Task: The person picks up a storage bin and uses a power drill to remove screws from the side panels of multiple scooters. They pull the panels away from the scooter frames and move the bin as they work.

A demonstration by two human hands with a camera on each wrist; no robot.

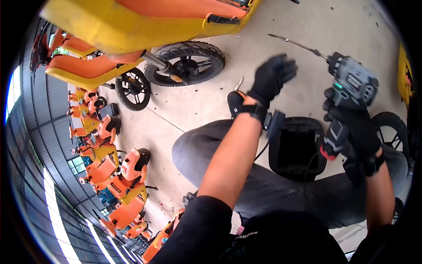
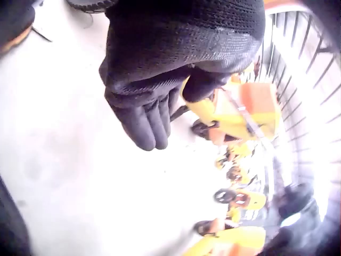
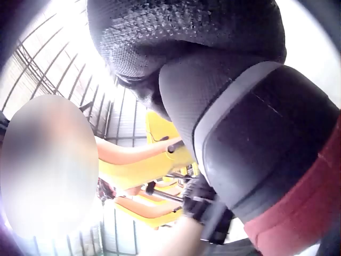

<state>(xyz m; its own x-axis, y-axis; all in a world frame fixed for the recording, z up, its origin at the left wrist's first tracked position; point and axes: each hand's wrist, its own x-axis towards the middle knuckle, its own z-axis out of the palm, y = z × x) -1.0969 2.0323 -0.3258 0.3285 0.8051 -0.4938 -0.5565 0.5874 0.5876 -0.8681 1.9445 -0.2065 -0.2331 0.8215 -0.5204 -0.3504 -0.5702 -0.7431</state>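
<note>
My right hand (image 1: 356, 127), in a black glove, grips the handle of a grey and black cordless drill (image 1: 354, 81). A long thin bit (image 1: 299, 45) runs from its chuck toward the upper left, and a small green light glows on the body. In the right wrist view the handle's red-ended base (image 3: 298, 213) fills the right side. My left hand (image 1: 272, 77), also gloved, hovers in the air below the bit, apart from it in the head view. Its fingers (image 2: 141, 125) are loosely extended with nothing between them.
A black plastic tub (image 1: 273, 163) lies between my bent legs. Close ahead stands a yellow and orange scooter (image 1: 145, 26) with a black wheel (image 1: 189, 66). More scooters (image 1: 118, 180) line the left. A black wheel (image 1: 391, 127) is at the right, beside the drill hand.
</note>
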